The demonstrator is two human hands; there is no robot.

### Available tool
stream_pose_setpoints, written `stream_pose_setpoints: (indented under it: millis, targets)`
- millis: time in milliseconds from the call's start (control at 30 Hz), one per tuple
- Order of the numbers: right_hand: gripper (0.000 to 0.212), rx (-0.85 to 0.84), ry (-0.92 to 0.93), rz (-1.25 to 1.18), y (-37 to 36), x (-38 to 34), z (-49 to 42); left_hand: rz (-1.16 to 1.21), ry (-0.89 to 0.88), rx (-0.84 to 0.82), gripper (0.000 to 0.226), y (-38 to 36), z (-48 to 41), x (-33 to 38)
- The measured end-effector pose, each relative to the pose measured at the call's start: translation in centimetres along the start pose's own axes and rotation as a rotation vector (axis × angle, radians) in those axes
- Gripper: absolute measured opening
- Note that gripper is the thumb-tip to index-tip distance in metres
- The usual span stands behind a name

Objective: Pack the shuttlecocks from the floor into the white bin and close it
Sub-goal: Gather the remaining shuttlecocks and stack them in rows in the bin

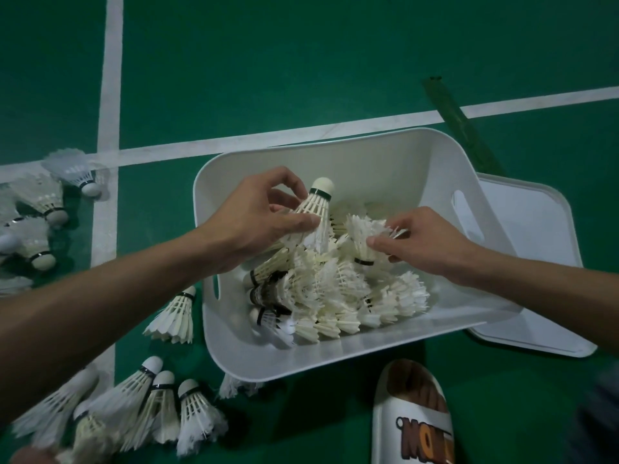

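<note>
Over the white bin (338, 358), both of my hands work above the load. My left hand (254, 216) pinches a cork-up shuttlecock (316, 212) by its feather skirt, between thumb and fingers. My right hand (425, 239) pinches the feather edge of a second shuttlecock (363, 236), cork down. A heap of shuttlecocks (335, 293) fills the near half of the bin; the far half shows bare wall and leaves free room. Handle slots pierce both end walls. The lid (536, 249) lies flat on the green floor (268, 61) at the bin's right end; the bin rim hides its left edge, so I cannot tell whether they touch. My left forearm crosses the bin's left rim and covers that corner. Loose shuttlecocks (43, 209) lie at far left, cut by the frame edge. A nearer group (157, 403) lies at lower left, blurred toward the corner. A single shuttlecock (174, 316) lies just beside the left wall, and a half-hidden shuttlecock (234, 385) protrudes from under the near rim. White court lines (110, 95) cross behind the bin. A green strip (462, 128) runs behind its far right corner. A slipper (412, 416) sits near the front rim, cut off at the bottom.
</note>
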State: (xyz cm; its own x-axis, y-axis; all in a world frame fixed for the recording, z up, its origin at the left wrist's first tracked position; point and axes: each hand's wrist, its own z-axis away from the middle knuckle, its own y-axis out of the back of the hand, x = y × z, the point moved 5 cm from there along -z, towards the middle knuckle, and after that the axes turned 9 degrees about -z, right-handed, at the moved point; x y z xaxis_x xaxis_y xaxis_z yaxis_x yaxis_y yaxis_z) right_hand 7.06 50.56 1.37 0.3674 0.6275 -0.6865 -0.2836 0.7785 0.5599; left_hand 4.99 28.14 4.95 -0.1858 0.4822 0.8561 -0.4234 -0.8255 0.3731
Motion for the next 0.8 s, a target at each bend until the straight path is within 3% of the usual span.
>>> stream_pose_setpoints:
  millis: [100,267,400,467,533,667,800]
  targets:
    - [0.034,-0.006,0.013,0.053,0.3,0.0,-0.1,-0.019,0.005,-0.017,0.028,-0.2,0.0,-0.1]
    - [0.017,0.000,-0.001,0.027,0.7,0.4,0.0,-0.046,0.011,-0.026,0.029,-0.3,-0.1,-0.3]
    - [0.054,-0.095,-0.027,-0.078,0.0,0.8,0.2,-0.051,0.011,-0.031,0.029,-0.4,-0.3,-0.3]
    - [0.077,-0.193,-0.016,-0.039,-0.6,0.8,0.4,-0.053,0.008,-0.035,0.029,-0.5,-0.3,-0.3]
    - [0.087,-0.293,0.043,0.082,-1.1,0.5,0.6,-0.060,0.011,-0.037,0.029,-0.5,-0.3,-0.3]
    - [0.052,-0.352,0.126,0.365,-1.3,-0.1,0.6,-0.074,0.012,-0.033,0.030,-0.4,-0.2,-0.4]
    - [0.049,-0.177,0.035,0.147,-0.3,0.3,0.1,-0.089,0.011,-0.031,0.029,-0.3,-0.2,-0.5]
